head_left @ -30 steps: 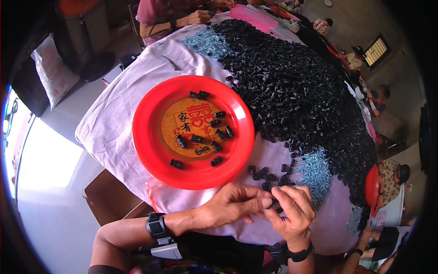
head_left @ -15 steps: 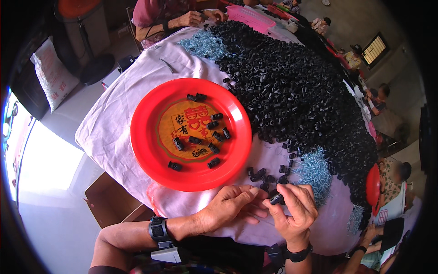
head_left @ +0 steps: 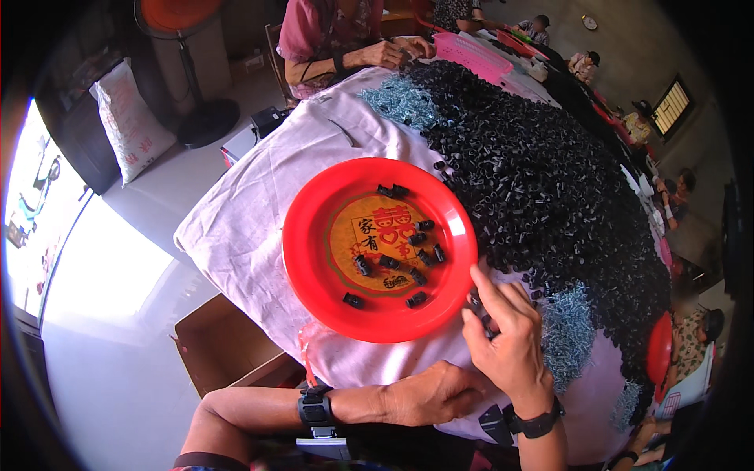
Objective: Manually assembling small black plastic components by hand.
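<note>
"What's closest to us?"

"The left hand, low by the front edge of the cloth-covered worktop. Its fingers curl under, so I can't tell whether they grip anything."

"And the right hand?"

"Just beyond it, forefinger stretched toward the red tray, thumb set apart. A dark piece shows between them; pinched or lying behind, I can't tell."

"What's in the tray?"

"Small black pieces, scattered over its printed middle."

"And to the right?"

"A heap of silvery-blue bits beside the right hand, then a broad black mound spreading away past the tray."

"Farther still?"

"Another silvery-blue heap, then a co-worker's hands at the worktop's far side, near a pink basket."
</note>
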A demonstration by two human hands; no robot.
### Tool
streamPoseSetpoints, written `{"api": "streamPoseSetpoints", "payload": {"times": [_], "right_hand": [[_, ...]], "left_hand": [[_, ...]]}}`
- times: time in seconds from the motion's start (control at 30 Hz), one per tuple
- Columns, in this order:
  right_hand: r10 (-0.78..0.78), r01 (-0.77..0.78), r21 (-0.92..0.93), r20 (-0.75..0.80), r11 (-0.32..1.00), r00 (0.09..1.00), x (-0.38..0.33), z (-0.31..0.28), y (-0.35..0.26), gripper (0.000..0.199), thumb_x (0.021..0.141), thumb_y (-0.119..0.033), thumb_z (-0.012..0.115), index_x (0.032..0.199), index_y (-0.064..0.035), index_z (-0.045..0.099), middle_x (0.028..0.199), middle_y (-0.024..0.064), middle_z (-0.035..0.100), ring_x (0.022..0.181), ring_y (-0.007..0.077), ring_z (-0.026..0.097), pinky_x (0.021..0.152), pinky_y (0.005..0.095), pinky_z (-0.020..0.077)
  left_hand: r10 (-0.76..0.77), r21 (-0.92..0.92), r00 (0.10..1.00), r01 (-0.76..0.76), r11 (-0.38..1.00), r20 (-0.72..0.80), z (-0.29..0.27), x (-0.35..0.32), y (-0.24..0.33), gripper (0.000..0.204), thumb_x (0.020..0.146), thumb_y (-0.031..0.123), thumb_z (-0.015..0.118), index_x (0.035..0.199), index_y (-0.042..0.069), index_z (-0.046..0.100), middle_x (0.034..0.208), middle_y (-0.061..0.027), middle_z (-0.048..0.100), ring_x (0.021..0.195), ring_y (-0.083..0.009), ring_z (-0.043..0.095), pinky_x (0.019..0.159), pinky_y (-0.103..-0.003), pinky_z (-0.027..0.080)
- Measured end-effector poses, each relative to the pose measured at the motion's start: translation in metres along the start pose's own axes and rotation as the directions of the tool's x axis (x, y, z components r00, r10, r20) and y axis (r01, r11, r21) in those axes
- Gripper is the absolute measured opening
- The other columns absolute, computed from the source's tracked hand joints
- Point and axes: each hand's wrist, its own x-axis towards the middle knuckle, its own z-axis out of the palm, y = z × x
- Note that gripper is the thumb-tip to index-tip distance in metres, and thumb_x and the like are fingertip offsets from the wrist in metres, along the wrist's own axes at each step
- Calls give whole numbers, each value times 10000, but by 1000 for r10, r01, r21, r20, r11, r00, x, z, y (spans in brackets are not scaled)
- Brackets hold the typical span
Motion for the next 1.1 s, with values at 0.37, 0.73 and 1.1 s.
{"api": "streamPoseSetpoints", "payload": {"times": [0.37, 0.73, 1.1], "right_hand": [[143, -140, 34, -137, 990, 980, -2, -35, 17, 309, 888, 15, 711, 1193, -27, 742, 960, 98, 743, 764, 161, 650, 572, 275, 492], [507, -508, -97, -41, 856, 861, -103, -59, 73, 76, 871, -34, 730, 934, 2, 754, 827, 128, 721, 740, 282, 682, 694, 376, 538], [287, -286, -113, -10, 952, 958, -112, -45, 58, 216, 790, -42, 792, 1003, -76, 783, 919, 84, 701, 902, 290, 674, 768, 402, 561]], "left_hand": [[121, 639, 975, 26, 769, -185, -30, -14, 25, 128, 939, 157, 627, 883, 44, 608, 664, -160, 628, 602, -372, 670, 546, -462, 530], [123, 504, 974, -9, 864, -192, -31, -5, 36, 256, 897, 91, 682, 1145, 30, 697, 912, -188, 684, 858, -388, 705, 718, -479, 564], [91, 684, 989, 12, 729, -115, -22, 4, 31, 199, 912, 132, 701, 1106, 106, 733, 937, -120, 676, 832, -338, 707, 690, -450, 575]]}}
